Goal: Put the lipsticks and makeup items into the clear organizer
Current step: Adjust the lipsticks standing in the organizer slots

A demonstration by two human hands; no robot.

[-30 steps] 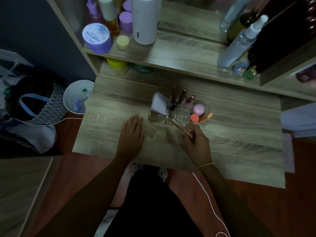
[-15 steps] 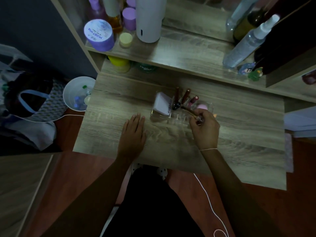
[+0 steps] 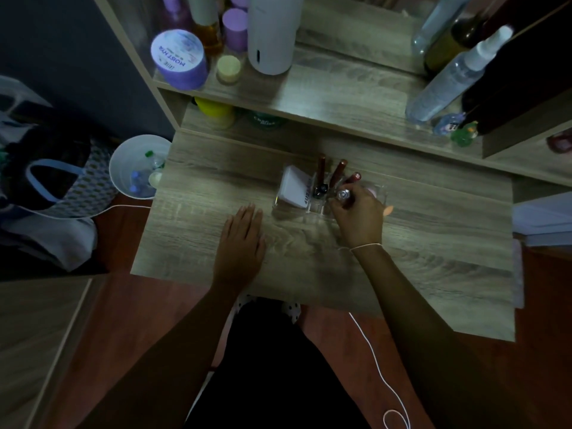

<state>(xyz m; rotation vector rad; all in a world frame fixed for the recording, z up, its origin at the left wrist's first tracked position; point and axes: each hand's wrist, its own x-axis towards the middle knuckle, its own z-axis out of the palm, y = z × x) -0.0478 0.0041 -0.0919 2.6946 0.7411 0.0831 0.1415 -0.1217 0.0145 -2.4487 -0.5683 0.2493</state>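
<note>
The clear organizer (image 3: 314, 208) stands mid-desk. A white compact (image 3: 293, 187) leans in its left section. Three dark red lipstick tubes (image 3: 338, 171) stand upright in the middle slots. My right hand (image 3: 359, 216) is over the organizer's right half, shut on a slim lipstick tube (image 3: 344, 195) with its silver cap end up, held at a front slot. A pink sponge (image 3: 371, 191) and an orange tip (image 3: 388, 210) peek out behind that hand. My left hand (image 3: 243, 243) lies flat on the desk, fingers apart, left of the organizer.
The wooden desk (image 3: 433, 258) has a shelf above with a purple jar (image 3: 179, 58), a white cylinder (image 3: 272, 32) and a spray bottle (image 3: 448, 78). A white bin (image 3: 136, 167) stands at the desk's left edge. A white cord (image 3: 380, 376) hangs at the front.
My right hand has carried the slim tube from the desk in front of the organizer up to its front slots and turned it upright. The left hand stayed flat.
</note>
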